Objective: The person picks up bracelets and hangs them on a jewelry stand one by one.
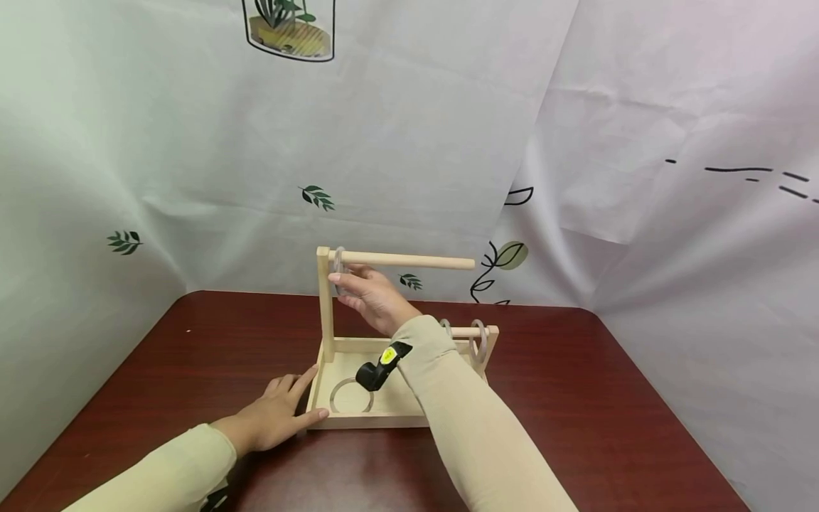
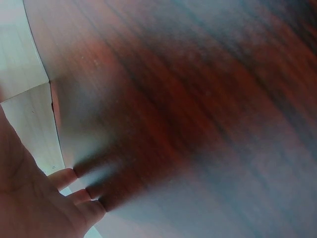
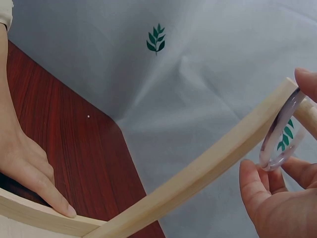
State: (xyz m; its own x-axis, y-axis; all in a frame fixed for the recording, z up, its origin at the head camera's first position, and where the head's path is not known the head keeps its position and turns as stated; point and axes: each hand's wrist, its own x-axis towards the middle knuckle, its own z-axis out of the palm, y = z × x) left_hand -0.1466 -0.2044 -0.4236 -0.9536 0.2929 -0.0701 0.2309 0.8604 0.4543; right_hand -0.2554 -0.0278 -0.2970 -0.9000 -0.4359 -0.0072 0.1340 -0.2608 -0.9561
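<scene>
A pale wooden stand point(image 1: 325, 306) has a shallow tray base, a tall left post with a long upper rod point(image 1: 409, 260), and a shorter rod at the right. My right hand point(image 1: 379, 302) pinches a clear, purplish bangle point(image 3: 270, 148) that hangs around the upper rod's left end, close to the post. Straight fingers of my left hand point(image 1: 275, 416) rest on the tray's front left corner, thumb at the front and index finger along the left side. Another bangle point(image 1: 334, 390) lies flat in the tray, and two bangles point(image 1: 480, 341) hang on the lower rod.
The stand sits on a dark red wooden table point(image 1: 576, 412). White cloth point(image 1: 409, 128) printed with leaves hangs behind and on both sides. My right forearm covers part of the tray and the lower rod. A black wrist camera point(image 1: 377, 370) hangs over the tray.
</scene>
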